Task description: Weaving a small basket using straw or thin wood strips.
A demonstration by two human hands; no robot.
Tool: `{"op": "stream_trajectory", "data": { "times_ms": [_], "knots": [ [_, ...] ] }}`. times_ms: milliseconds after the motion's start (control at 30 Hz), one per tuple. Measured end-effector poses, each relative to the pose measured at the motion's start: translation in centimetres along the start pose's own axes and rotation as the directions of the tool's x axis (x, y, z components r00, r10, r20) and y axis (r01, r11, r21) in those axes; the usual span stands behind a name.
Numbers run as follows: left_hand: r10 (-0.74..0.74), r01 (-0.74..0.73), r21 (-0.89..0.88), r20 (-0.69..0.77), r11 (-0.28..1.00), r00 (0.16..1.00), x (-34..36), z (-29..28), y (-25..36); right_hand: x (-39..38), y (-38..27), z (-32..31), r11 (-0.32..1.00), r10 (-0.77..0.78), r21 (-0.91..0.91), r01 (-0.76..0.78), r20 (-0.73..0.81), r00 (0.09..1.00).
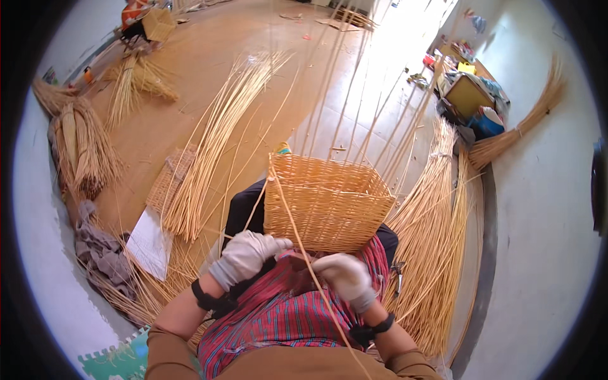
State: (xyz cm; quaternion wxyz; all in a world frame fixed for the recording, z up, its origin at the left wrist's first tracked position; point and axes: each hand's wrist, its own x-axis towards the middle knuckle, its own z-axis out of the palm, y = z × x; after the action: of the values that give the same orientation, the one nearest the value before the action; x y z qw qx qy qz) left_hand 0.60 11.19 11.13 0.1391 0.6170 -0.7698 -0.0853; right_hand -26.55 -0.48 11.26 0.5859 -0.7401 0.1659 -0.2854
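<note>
A woven wicker basket (pixel 326 212) rests tilted on my lap, with long unwoven stakes (pixel 345 82) rising from its far side. Just below its near side is my left hand (pixel 244 256), in a pale glove, fingers closed; what they hold is hidden. To its right, my gloved right hand (pixel 347 277) is smeared by motion, so its fingers do not read clearly. A blurred dark reddish shape (pixel 297 271) shows between the hands. One long wicker strand (pixel 292 221) runs from the basket's left corner down between both hands, across my striped red apron (pixel 278 323).
Wicker bundles lie at right (pixel 430 253) and left (pixel 218 152). Beside the left bundle are a flat woven panel (pixel 170 177) and white paper (pixel 150 244). A metal tool (pixel 398 278) lies by my right knee. At far left, a person (pixel 133 16) sits by another basket (pixel 158 25).
</note>
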Motion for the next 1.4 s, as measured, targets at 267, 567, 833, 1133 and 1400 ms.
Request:
{"op": "stream_trajectory", "data": {
  "times_ms": [267,567,833,1133,1400],
  "knots": [
    [-0.125,0.097,-0.112,-0.279,0.989,0.952,6.9,4.6,1.3,0.1,3.3,-7.6,0.955,0.236,0.273,-0.118,-0.457,0.858],
    [-0.386,0.328,-0.219,-0.331,0.919,0.861,7.8,5.2,2.5,4.4,6.3,-11.9,0.900,0.258,0.423,0.106,-0.712,0.653],
    [-0.314,0.344,0.061,-0.281,0.937,0.907,13.7,4.7,3.1,8.9,6.1,-12.8,0.991,0.105,0.133,-0.014,-0.712,0.694],
    [-0.366,0.471,0.308,-0.340,0.827,0.866,15.0,6.2,2.7,22.5,-2.2,-11.1,0.810,-0.189,-0.568,-0.146,-0.489,0.851],
    [-0.166,0.360,0.423,-0.429,0.832,0.888,17.0,5.0,4.6,6.4,5.9,-15.0,0.982,0.165,0.044,-0.182,-0.667,0.727]
  ]
}}
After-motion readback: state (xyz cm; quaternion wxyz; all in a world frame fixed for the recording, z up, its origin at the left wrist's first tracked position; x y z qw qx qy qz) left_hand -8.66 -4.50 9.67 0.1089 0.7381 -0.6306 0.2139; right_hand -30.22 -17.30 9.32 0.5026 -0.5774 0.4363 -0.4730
